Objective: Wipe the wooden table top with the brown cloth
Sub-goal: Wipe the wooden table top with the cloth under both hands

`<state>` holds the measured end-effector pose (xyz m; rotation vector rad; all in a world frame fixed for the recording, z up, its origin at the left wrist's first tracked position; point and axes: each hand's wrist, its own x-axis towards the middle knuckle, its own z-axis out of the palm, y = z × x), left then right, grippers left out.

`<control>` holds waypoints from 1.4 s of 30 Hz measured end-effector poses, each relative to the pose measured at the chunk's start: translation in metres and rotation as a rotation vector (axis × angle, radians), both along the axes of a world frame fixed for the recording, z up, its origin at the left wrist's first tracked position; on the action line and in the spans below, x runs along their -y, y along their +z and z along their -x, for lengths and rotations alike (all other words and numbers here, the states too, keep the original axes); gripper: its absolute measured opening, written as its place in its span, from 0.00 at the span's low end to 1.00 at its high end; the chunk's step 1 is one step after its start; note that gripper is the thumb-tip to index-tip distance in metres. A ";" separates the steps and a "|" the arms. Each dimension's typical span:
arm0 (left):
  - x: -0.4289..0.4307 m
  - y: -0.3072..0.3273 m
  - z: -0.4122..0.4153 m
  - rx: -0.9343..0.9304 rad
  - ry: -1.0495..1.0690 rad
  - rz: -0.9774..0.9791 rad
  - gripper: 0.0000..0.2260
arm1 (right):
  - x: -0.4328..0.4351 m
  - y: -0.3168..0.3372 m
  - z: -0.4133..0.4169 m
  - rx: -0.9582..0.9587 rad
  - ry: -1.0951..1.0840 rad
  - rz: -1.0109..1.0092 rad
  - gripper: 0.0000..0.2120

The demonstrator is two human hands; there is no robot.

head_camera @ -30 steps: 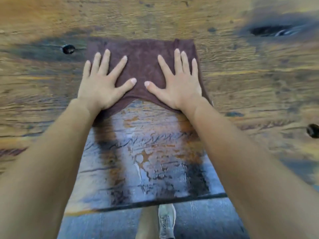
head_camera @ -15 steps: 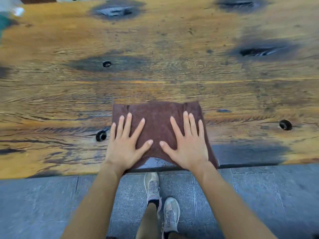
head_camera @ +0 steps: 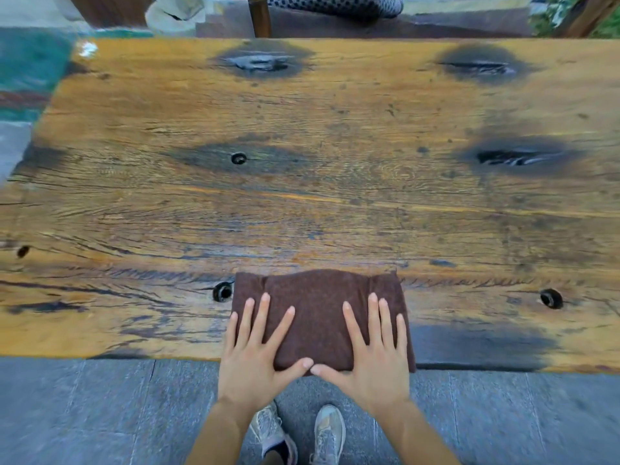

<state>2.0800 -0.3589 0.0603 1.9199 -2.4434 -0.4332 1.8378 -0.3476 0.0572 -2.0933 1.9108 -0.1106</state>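
A folded brown cloth (head_camera: pixel 318 307) lies flat at the near edge of the wooden table top (head_camera: pixel 302 196). My left hand (head_camera: pixel 255 357) presses on its left part, fingers spread flat. On the right part rests my right hand (head_camera: pixel 372 357), also flat with fingers apart. Both thumbs nearly touch at the cloth's near edge, and both palms hang past the table edge. The wood is orange-brown with dark burnt patches, knots and small round holes.
A round hole (head_camera: pixel 222 291) sits just left of the cloth, another hole (head_camera: pixel 551 298) far right. Grey stone floor (head_camera: pixel 100 414) and my shoes (head_camera: pixel 302 434) lie below the table edge. A wooden leg (head_camera: pixel 260 16) and white object (head_camera: pixel 174 11) stand beyond the far edge.
Both hands have dragged the cloth toward me, from the middle of the table to its near edge. My view has pulled back, showing the whole table top.
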 end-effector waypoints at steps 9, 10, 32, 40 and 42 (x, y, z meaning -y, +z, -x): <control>0.039 -0.005 -0.019 -0.026 -0.176 -0.007 0.49 | 0.039 -0.007 0.010 -0.043 0.272 0.006 0.62; 0.040 -0.005 -0.020 -0.032 -0.183 -0.008 0.48 | 0.038 -0.006 0.010 -0.034 0.269 0.009 0.61; 0.177 -0.015 -0.038 0.008 -0.069 0.013 0.39 | 0.187 -0.008 -0.007 -0.001 0.139 0.008 0.53; 0.328 -0.020 -0.044 -0.005 -0.066 0.084 0.37 | 0.321 -0.017 -0.018 -0.069 0.067 0.048 0.51; 0.384 -0.027 -0.044 -0.005 -0.070 0.113 0.37 | 0.362 -0.021 -0.021 -0.068 -0.007 0.054 0.50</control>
